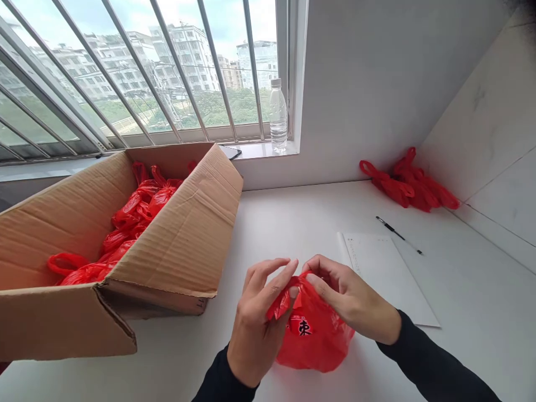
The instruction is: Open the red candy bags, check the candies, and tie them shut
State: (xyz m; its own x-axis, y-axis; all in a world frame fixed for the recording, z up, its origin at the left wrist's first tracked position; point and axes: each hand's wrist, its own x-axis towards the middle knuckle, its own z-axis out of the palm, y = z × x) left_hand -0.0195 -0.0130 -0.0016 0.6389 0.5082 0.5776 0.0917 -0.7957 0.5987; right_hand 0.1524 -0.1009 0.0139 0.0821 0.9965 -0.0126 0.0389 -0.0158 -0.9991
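A full red plastic bag (pixel 318 349) with dark printed characters stands on the white table in front of me. My left hand (pixel 262 312) pinches the gathered top of the bag from the left, its upper fingers raised and part of the plastic bunched by the thumb. From the right, my right hand (pixel 337 285) grips the same gathered top between thumb and fingers. Both hands nearly meet over the bag's neck. What is inside the bag cannot be seen.
At left stands an open cardboard box (pixel 188 223) holding several tied red bags (pixel 142 209). More red bags (pixel 412 181) lie at the back right. A notepad (pixel 389 273) and a pen (pixel 397 233) are on the table (pixel 288 215). A water bottle (pixel 278 117) stands on the windowsill.
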